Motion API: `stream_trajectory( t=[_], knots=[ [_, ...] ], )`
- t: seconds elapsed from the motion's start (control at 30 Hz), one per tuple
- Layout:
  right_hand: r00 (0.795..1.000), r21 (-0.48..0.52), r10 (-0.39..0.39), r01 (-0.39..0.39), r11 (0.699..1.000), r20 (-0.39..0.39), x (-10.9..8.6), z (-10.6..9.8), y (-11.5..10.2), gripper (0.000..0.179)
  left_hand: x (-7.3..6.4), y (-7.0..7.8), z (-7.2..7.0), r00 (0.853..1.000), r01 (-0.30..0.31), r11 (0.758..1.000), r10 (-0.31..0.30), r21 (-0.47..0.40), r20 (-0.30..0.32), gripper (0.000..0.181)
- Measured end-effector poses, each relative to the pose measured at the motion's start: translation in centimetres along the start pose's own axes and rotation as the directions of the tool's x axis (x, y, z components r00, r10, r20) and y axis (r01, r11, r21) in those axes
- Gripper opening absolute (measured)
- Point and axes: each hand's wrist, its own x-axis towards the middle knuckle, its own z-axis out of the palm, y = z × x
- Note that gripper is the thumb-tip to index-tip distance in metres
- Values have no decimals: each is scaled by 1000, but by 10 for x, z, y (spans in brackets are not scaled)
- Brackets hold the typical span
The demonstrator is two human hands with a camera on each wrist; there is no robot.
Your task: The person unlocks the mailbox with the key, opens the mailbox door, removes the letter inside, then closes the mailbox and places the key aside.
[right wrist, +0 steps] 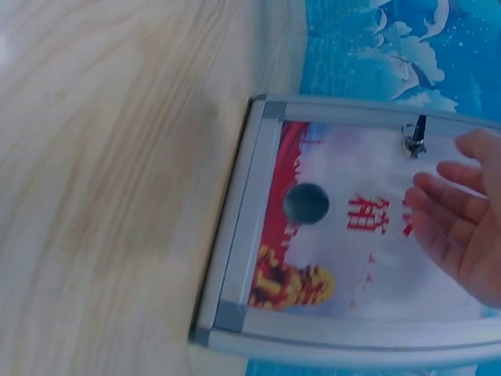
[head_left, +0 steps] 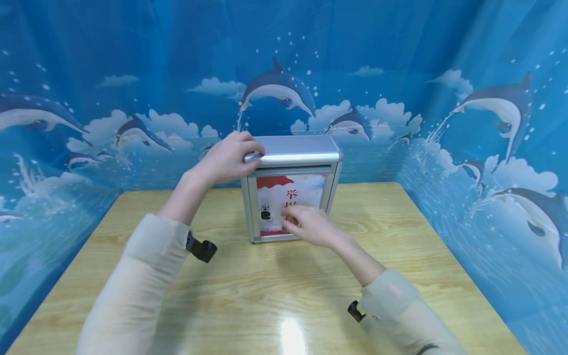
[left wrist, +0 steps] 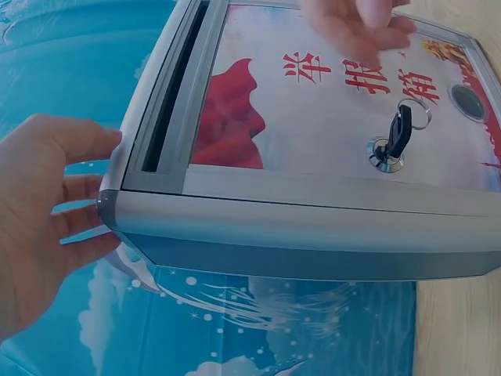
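Observation:
A silver metal-framed letter box (head_left: 296, 159) stands upright on the table. Its front panel (right wrist: 376, 274) is printed with red characters and has a slot (left wrist: 176, 90) along the top. In the panel's lock (left wrist: 383, 157) sits a black-headed key (left wrist: 400, 131) on a ring. My left hand (head_left: 228, 157) grips the box's upper left corner, thumb on the front edge and fingers round the side. Before the panel, right of the key, hovers my right hand (head_left: 312, 226); its fingers are loosely bent and nothing is in them.
The box rests on a light wood-grain table (head_left: 248, 291). Behind it and along both sides hangs a blue curtain (head_left: 186, 44) with dolphins. Dark camera mounts (head_left: 204, 250) are strapped at the wrists. A round window (right wrist: 306, 203) lies low on the panel.

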Motion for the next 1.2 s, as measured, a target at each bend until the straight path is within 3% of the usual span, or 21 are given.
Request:
stream_trajectory(
  t=[0.27, 0.43, 0.53, 0.77, 0.97, 1.2],
  knots=[
    [998, 28, 58, -58, 998, -7, 25, 5, -22, 34, -3, -1, 2, 998, -22, 996, 27, 89, -61, 21],
    [994, 24, 104, -104, 994, 20, 31, 11, -32, 42, -2, 0, 2, 998, -32, 995, 37, 96, -54, 20],
    [993, 13, 121, -121, 993, -2, 32, 15, -34, 36, -2, 0, 2, 998, -38, 995, 42, 88, -47, 21],
    [995, -98, 59, -67, 993, -79, 38, 20, -34, 14, -1, 2, -2, 999, -35, 992, 39, 119, -34, 21],
    [990, -136, 26, -45, 990, -141, 38, 26, -33, 16, 3, 6, -8, 999, 7, 997, -10, 79, 48, 23],
    [970, -276, -45, -24, 961, -237, 40, 34, -36, 20, 5, 6, -11, 994, 21, 996, -30, 85, 101, 25]
  ],
)
